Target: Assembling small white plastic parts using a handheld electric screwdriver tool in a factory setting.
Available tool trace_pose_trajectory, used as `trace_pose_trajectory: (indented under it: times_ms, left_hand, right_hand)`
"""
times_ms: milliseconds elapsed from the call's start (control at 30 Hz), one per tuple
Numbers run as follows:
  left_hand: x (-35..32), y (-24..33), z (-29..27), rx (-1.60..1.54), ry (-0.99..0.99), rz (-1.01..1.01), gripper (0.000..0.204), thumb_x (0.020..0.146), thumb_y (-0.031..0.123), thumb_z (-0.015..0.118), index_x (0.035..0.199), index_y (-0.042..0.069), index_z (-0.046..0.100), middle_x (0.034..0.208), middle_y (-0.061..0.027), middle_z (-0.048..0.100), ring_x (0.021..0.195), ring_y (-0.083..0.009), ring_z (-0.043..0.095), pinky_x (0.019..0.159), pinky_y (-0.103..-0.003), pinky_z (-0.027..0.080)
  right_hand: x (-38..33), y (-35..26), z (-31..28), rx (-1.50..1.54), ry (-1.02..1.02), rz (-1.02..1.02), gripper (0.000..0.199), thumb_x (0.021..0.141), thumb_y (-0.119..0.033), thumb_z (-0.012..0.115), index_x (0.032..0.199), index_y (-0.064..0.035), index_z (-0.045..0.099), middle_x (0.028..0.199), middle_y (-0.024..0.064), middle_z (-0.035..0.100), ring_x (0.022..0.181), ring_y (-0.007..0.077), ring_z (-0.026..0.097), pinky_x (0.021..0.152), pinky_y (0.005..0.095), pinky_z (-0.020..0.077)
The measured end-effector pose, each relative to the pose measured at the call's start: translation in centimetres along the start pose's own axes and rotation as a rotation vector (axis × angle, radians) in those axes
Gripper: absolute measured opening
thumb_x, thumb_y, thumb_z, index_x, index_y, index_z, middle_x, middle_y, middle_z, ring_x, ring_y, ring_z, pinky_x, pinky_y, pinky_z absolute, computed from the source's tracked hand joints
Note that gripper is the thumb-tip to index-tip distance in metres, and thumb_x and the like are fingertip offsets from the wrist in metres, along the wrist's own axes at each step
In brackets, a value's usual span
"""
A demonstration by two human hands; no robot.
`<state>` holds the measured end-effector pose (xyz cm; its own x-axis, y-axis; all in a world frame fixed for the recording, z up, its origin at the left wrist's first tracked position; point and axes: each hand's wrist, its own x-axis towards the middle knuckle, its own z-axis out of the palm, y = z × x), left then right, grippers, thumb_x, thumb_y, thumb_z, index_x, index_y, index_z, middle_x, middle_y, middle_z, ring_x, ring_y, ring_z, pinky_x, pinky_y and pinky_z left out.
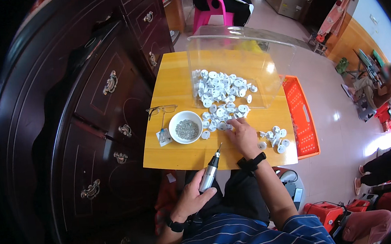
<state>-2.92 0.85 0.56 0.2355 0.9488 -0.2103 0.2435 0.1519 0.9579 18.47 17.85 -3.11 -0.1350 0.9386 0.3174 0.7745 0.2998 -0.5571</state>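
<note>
My left hand (194,197) is wrapped round a silver and black electric screwdriver (210,171), its thin bit pointing up and away over the table's near edge. My right hand (243,137) reaches over the near edge of a heap of small round white plastic parts (222,87). Its fingers are stretched forward and apart, touching the nearest parts, and no part shows in its grasp. Left of the heap is a white bowl (172,131) holding many small metal pieces, likely screws. A smaller group of white parts (276,138) lies to the right of my right hand.
A clear plastic bin (263,49) lies on the wooden table (170,78), with white parts spilling from it. Glasses (163,109) and a small packet (164,137) are near the bowl. An orange crate (308,127) borders the table's right; dark drawers (106,83) stand left. Other people sit farther off.
</note>
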Motion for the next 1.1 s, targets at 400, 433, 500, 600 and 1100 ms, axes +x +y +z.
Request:
trace_pose_trajectory:
  times_ms: [400, 433, 500, 600, 1100]
  left_hand:
    - [0.1, 0.1, 0.1, -0.016, -0.019, -0.057, 0.067, 0.089, 0.021, 0.072, 0.147, 0.003, 0.042, 0.116, -0.0196, 0.065, 0.104, -0.0303, 0.067, 0.092, -0.038, 0.051]
    - [0.2, 0.3, 0.3, -0.006, -0.026, -0.048, 0.067, 0.089, 0.021, 0.072, 0.147, 0.003, 0.042, 0.115, -0.0199, 0.066, 0.103, -0.0307, 0.067, 0.091, -0.038, 0.051]
    - [0.4, 0.8, 0.5, 0.003, -0.036, -0.039, 0.068, 0.089, 0.021, 0.072, 0.147, 0.003, 0.042, 0.114, -0.0203, 0.066, 0.102, -0.0312, 0.068, 0.091, -0.039, 0.051]
    - [0.5, 1.6, 0.8, 0.019, -0.043, -0.035, 0.069, 0.088, 0.021, 0.072, 0.147, 0.003, 0.042, 0.114, -0.0215, 0.066, 0.103, -0.0322, 0.068, 0.090, -0.039, 0.052]
    - [0.4, 1.9, 1.6, 0.060, -0.058, 0.015, 0.067, 0.091, 0.014, 0.069, 0.149, 0.003, 0.040, 0.102, -0.0081, 0.059, 0.075, -0.0124, 0.063, 0.066, -0.026, 0.054]
  right_hand:
    - [-2.7, 1.8, -2.6, 1.601, -0.236, 0.675, 0.019, 0.101, -0.017, 0.060, 0.117, -0.0064, 0.061, 0.101, 0.0013, 0.066, 0.076, 0.0123, 0.065, 0.067, 0.0250, 0.0533]
    - [-3.4, 2.3, -2.8, 1.739, -0.268, 0.670, 0.023, 0.101, -0.015, 0.060, 0.122, -0.0053, 0.058, 0.106, 0.0034, 0.067, 0.080, 0.0137, 0.068, 0.072, 0.0247, 0.0560]
    - [-4.2, 2.9, -2.3, 1.818, -0.298, 0.689, 0.023, 0.101, -0.015, 0.060, 0.122, -0.0044, 0.058, 0.107, 0.0042, 0.067, 0.084, 0.0140, 0.069, 0.076, 0.0246, 0.0569]
    - [-5.1, 3.0, -1.9, 1.915, -0.336, 0.711, 0.027, 0.101, -0.013, 0.059, 0.126, -0.0018, 0.057, 0.111, 0.0064, 0.068, 0.094, 0.0154, 0.070, 0.085, 0.0252, 0.0585]
    - [-6.1, 1.7, 0.1, 1.272, -0.163, 0.511, 0.024, 0.099, -0.013, 0.064, 0.123, -0.0081, 0.062, 0.096, -0.0015, 0.065, 0.079, 0.0065, 0.061, 0.070, 0.0214, 0.0490]
